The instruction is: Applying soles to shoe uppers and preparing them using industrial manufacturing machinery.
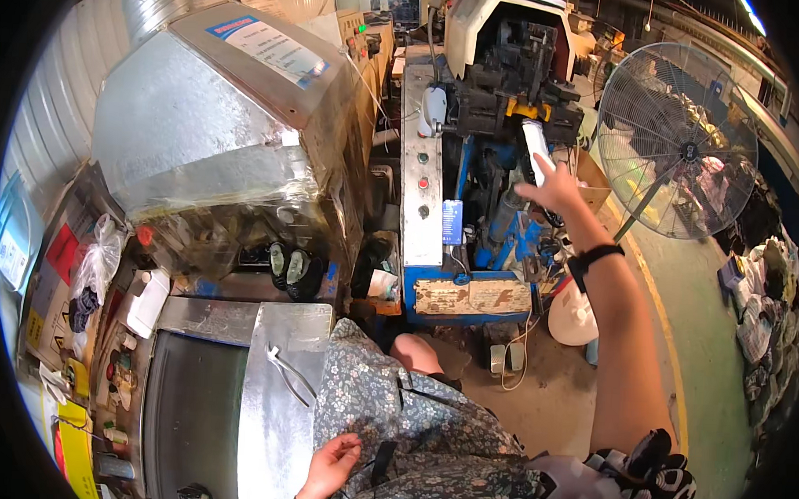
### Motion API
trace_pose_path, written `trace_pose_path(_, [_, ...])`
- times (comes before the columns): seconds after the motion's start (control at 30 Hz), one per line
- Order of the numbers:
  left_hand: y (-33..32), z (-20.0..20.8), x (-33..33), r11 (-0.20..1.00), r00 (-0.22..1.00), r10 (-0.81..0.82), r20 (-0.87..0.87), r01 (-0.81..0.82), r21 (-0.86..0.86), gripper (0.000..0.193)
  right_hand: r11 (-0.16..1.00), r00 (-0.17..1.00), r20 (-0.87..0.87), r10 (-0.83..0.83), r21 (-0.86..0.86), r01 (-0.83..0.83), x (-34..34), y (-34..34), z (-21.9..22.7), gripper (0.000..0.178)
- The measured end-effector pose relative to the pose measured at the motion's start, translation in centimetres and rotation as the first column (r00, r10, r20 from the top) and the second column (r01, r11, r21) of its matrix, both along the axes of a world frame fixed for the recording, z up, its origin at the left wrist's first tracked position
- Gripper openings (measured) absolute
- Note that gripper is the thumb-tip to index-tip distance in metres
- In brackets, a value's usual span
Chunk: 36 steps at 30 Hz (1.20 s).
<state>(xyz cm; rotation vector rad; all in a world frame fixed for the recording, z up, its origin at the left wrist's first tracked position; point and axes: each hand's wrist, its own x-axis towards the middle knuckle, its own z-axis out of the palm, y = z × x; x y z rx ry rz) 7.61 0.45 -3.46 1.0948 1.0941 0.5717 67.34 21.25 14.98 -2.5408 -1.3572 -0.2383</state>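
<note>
My right hand [556,188] reaches forward to the blue and black machine [502,86], fingers apart and the thumb out to the side. Just beyond its fingertips, a long white piece with a dark edge [535,149] sits under the machine's yellow part [528,109]; its kind I cannot make out, nor whether the fingers touch it. Low in front of my flowered apron [368,398] is my left hand [332,467], its fingers curled in with nothing visible between them. Long-handled pincers [291,375] lie on the metal plate [270,438] to its left.
A control panel with buttons [424,184] runs along the machine's left side. A large fan [685,145] stands at the right, before heaped cloth [766,324]. At the left is a metal-hooded unit [202,111] with dark shoes [302,272] at its opening. A white container [573,313] stands on the floor.
</note>
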Motion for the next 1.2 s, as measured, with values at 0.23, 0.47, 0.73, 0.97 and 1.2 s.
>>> trace_pose_path(0.23, [-1.1,-0.5,1.1,0.986,0.997,-0.004,-0.078,0.017,0.168,0.037,0.986,0.998,0.008,0.068,0.149,-0.069,0.3,-1.9,-1.1,0.082])
trace_pose_path(0.47, [-0.3,0.7,0.6,0.993,0.996,0.045,-0.072,-0.036,0.112,0.027,0.993,0.999,-0.026,0.031,0.114,-0.028,-0.1,0.2,0.0,0.084])
trace_pose_path(0.73, [-1.8,-4.6,-14.2,0.620,0.429,0.782,-0.453,-0.456,0.639,0.031,0.992,0.999,-0.043,0.019,0.127,-0.014,4.1,4.1,0.9,0.084])
trace_pose_path(0.97, [-14.3,-2.7,-28.6,0.755,-0.373,0.129,-0.919,-0.563,0.335,0.067,0.975,0.986,-0.079,0.143,0.185,-0.127,5.6,8.5,1.6,0.083])
trace_pose_path(1.2, [-8.8,-4.6,-36.8,0.684,-0.090,0.180,-0.980,-0.705,0.190,0.060,0.791,0.470,0.775,0.423,-0.062,-0.609,2.8,4.9,-2.3,0.050])
